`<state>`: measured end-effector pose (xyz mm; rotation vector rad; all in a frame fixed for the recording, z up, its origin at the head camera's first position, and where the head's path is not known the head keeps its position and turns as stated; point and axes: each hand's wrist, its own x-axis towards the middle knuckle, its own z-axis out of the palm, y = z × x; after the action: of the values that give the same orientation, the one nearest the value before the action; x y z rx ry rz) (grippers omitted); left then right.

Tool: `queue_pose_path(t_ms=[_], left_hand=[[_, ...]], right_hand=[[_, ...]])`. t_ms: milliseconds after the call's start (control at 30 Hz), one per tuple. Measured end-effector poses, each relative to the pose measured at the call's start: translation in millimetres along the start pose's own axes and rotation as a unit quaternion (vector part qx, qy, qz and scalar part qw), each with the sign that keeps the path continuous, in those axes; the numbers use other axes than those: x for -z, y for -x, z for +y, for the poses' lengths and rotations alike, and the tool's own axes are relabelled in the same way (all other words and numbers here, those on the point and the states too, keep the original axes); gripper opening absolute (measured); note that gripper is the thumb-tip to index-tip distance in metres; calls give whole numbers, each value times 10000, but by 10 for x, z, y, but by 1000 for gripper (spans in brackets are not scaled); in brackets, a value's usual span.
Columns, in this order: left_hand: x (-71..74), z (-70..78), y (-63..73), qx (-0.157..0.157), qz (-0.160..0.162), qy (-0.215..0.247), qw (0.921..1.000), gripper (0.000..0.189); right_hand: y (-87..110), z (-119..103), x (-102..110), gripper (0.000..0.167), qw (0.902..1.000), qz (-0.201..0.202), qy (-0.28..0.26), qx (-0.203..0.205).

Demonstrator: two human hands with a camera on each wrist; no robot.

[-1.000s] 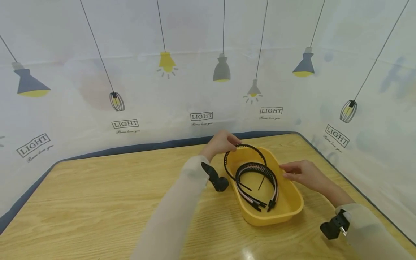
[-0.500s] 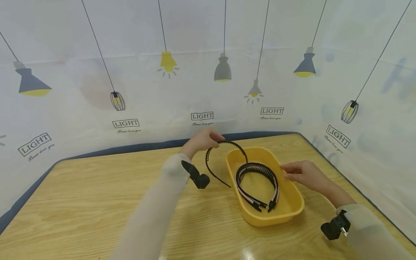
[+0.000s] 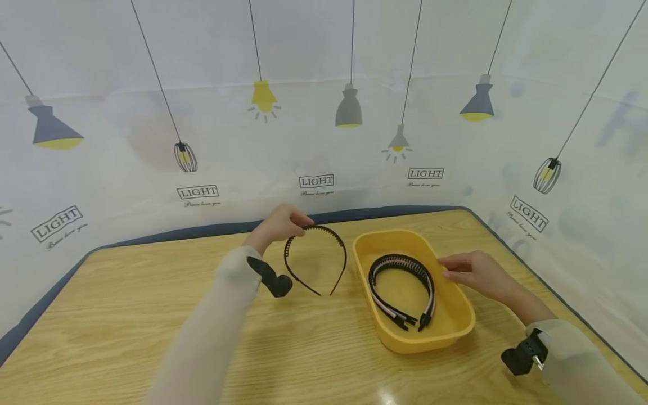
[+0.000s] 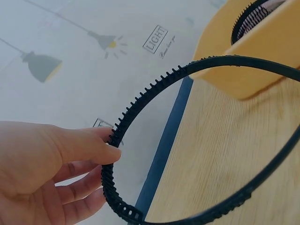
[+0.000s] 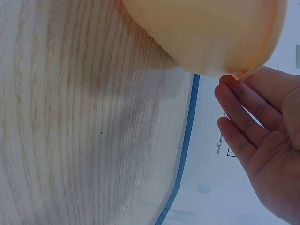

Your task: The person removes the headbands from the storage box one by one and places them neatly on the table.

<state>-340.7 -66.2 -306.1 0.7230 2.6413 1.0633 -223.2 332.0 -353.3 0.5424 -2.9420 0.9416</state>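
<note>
My left hand [image 3: 277, 226] pinches a thin black toothed headband [image 3: 346, 256] at its top, between thumb and fingers. The headband hangs over the table, left of a yellow plastic basin [image 3: 430, 341], with its two ends pointing down. In the left wrist view the comb-like teeth of the headband [image 4: 234, 61] show beside the thumb. Inside the basin lie several nested headbands [image 3: 405, 263], black and pinkish. At the basin's right side my right hand [image 3: 478, 273] holds the rim, with fingertips on the outer wall in the right wrist view; the thumb is hidden behind the rim.
A wooden table [image 3: 152, 315] stretches left and in front of the basin. White fabric [image 3: 253, 146] printed with hanging lamps stands along the back and right, with a dark blue strip [image 3: 374, 212] at the table edge. Black wrist cameras [image 3: 273, 279] sit on both sleeves.
My left hand has moved left, lifting the black headband out of the basin and over the table. The right hand has stayed at the rim, and the basin stands where it was.
</note>
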Motion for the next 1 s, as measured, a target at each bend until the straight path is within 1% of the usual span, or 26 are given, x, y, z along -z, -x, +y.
queue_pose_path(t_ms=[267, 467, 700, 800, 1000], left_hand=[[85, -229, 137, 153, -45, 19, 9999, 30], [185, -376, 256, 253, -25, -300, 9992, 30], [319, -553, 384, 431, -116, -565, 9974, 30], [372, -620, 433, 448, -107, -593, 9972, 31], [450, -767, 540, 513, -27, -500, 9974, 31]], right_hand=[[14, 11, 0, 36, 10000, 77, 10, 32], [7, 24, -4, 38, 10000, 37, 9, 3], [-3, 32, -5, 39, 10000, -10, -4, -6], [-3, 31, -3, 38, 10000, 3, 17, 15], [-7, 18, 1, 38, 10000, -9, 18, 13]])
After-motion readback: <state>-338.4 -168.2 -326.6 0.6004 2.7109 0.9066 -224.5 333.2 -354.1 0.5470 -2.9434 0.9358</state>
